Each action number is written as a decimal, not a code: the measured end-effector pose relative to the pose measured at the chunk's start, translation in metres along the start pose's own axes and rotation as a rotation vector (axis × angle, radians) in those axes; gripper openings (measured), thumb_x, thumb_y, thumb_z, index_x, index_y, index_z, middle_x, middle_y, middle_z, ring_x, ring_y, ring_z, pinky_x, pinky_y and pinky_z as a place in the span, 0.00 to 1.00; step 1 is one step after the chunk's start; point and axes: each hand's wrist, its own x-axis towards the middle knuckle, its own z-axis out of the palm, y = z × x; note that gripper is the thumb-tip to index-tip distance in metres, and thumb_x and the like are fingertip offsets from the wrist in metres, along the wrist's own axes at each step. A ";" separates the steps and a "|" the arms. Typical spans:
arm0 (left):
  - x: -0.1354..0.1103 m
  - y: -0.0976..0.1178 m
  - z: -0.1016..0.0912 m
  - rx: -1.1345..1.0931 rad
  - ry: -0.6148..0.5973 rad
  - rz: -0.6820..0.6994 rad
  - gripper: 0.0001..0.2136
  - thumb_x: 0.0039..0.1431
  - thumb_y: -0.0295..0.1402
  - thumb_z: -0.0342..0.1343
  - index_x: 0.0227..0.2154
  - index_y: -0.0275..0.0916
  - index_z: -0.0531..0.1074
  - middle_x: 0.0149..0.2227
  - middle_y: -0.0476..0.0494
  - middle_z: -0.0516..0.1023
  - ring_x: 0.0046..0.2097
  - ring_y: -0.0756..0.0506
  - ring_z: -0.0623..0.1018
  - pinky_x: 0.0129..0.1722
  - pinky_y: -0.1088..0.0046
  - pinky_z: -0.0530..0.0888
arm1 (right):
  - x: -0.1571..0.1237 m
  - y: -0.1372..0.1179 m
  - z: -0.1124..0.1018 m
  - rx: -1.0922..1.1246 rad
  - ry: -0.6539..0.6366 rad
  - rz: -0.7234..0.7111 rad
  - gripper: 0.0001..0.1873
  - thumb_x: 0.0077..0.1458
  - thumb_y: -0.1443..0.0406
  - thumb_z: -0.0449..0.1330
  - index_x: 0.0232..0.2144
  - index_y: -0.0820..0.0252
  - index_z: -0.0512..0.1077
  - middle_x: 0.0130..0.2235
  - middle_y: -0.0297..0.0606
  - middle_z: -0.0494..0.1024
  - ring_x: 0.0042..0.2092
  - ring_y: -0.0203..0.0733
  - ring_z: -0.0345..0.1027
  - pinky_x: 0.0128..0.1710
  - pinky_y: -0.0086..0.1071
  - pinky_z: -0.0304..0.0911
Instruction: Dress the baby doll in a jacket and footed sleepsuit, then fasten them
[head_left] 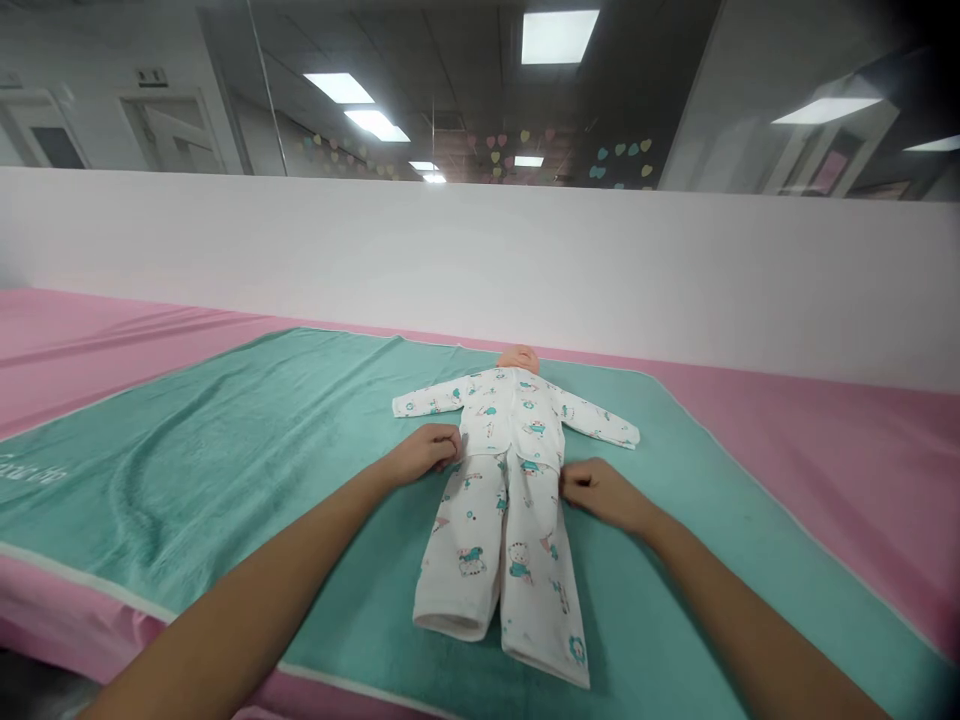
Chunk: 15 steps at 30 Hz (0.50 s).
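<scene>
A baby doll [519,357] lies on its back, dressed in a white printed long-sleeved top [489,405] and matching baby trousers [480,540]. Its sleeves stretch out to both sides, and the trouser legs point toward me. The hem of the top overlaps the waist of the trousers. My left hand [427,450] is closed at the left side of the waist, fingertips pinching the cloth. At the opposite side, a little below the hem, my right hand [600,490] is curled closed against the trousers. The exact fold of cloth inside each hand is hidden.
Under the doll a green towel [240,450] with some wrinkles covers part of a pink padded surface [825,440]. Behind it stands a low white wall [450,260] with glass [480,90] above, showing ceiling lights and heart decorations.
</scene>
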 end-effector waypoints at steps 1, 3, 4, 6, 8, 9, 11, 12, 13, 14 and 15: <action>0.003 -0.006 -0.002 0.023 0.076 -0.016 0.08 0.50 0.32 0.42 0.24 0.39 0.65 0.22 0.50 0.66 0.27 0.49 0.67 0.29 0.74 0.65 | 0.000 0.009 -0.006 0.079 0.067 0.062 0.15 0.51 0.59 0.50 0.17 0.60 0.63 0.20 0.30 0.63 0.24 0.34 0.56 0.24 0.28 0.52; 0.009 -0.023 -0.010 0.140 0.321 -0.042 0.09 0.52 0.34 0.43 0.29 0.40 0.68 0.30 0.47 0.71 0.33 0.47 0.71 0.36 0.72 0.67 | 0.002 0.032 -0.023 0.167 0.321 0.200 0.17 0.51 0.54 0.50 0.22 0.60 0.67 0.22 0.33 0.67 0.25 0.36 0.60 0.25 0.29 0.56; 0.012 -0.032 -0.015 0.213 0.439 -0.069 0.09 0.52 0.34 0.44 0.32 0.40 0.69 0.35 0.46 0.73 0.37 0.46 0.71 0.40 0.71 0.67 | 0.003 0.045 -0.032 0.176 0.490 0.283 0.17 0.50 0.53 0.51 0.24 0.60 0.68 0.24 0.34 0.70 0.25 0.36 0.61 0.25 0.30 0.57; 0.016 -0.049 -0.026 0.326 0.596 -0.199 0.12 0.52 0.33 0.46 0.39 0.39 0.69 0.43 0.42 0.72 0.44 0.44 0.71 0.44 0.70 0.67 | 0.007 0.069 -0.048 0.205 0.772 0.457 0.17 0.46 0.52 0.54 0.28 0.60 0.67 0.27 0.38 0.73 0.25 0.38 0.64 0.25 0.32 0.60; 0.017 -0.062 -0.037 0.380 0.631 -0.364 0.17 0.52 0.33 0.46 0.45 0.39 0.67 0.45 0.39 0.72 0.46 0.42 0.71 0.45 0.68 0.67 | 0.012 0.085 -0.060 0.177 0.863 0.607 0.18 0.44 0.52 0.57 0.31 0.60 0.65 0.27 0.40 0.74 0.24 0.40 0.66 0.26 0.34 0.61; 0.017 -0.066 -0.041 0.391 0.619 -0.424 0.18 0.52 0.33 0.47 0.48 0.40 0.66 0.46 0.39 0.72 0.47 0.41 0.71 0.45 0.67 0.67 | 0.014 0.090 -0.063 0.142 0.863 0.657 0.19 0.42 0.52 0.58 0.31 0.60 0.65 0.26 0.41 0.74 0.24 0.41 0.66 0.26 0.35 0.60; 0.016 -0.070 -0.045 0.404 0.587 -0.483 0.20 0.53 0.34 0.47 0.50 0.43 0.65 0.46 0.41 0.73 0.47 0.40 0.72 0.43 0.67 0.68 | 0.018 0.094 -0.067 0.045 0.826 0.702 0.19 0.41 0.52 0.58 0.30 0.60 0.65 0.22 0.40 0.73 0.24 0.44 0.66 0.27 0.37 0.59; 0.015 -0.071 -0.046 0.403 0.580 -0.487 0.20 0.53 0.34 0.47 0.51 0.44 0.65 0.46 0.42 0.74 0.47 0.40 0.72 0.43 0.67 0.68 | 0.019 0.094 -0.068 0.001 0.809 0.703 0.19 0.41 0.51 0.58 0.28 0.60 0.66 0.20 0.39 0.72 0.24 0.45 0.66 0.27 0.37 0.58; 0.015 -0.071 -0.046 0.392 0.585 -0.486 0.20 0.53 0.34 0.47 0.51 0.45 0.65 0.46 0.43 0.74 0.47 0.40 0.72 0.42 0.67 0.68 | 0.019 0.094 -0.069 -0.029 0.795 0.697 0.19 0.41 0.50 0.57 0.27 0.60 0.66 0.19 0.39 0.71 0.25 0.45 0.66 0.26 0.36 0.57; 0.014 -0.071 -0.046 0.369 0.596 -0.485 0.20 0.53 0.35 0.47 0.50 0.46 0.65 0.46 0.44 0.74 0.46 0.41 0.72 0.42 0.67 0.68 | 0.019 0.094 -0.069 -0.044 0.786 0.692 0.19 0.41 0.50 0.57 0.26 0.59 0.67 0.18 0.38 0.71 0.25 0.45 0.65 0.26 0.36 0.56; 0.013 -0.071 -0.046 0.335 0.608 -0.484 0.20 0.53 0.35 0.47 0.50 0.46 0.66 0.46 0.45 0.74 0.45 0.42 0.73 0.41 0.68 0.68 | 0.019 0.095 -0.069 -0.048 0.778 0.686 0.19 0.41 0.50 0.57 0.25 0.59 0.67 0.18 0.37 0.70 0.24 0.44 0.65 0.25 0.35 0.56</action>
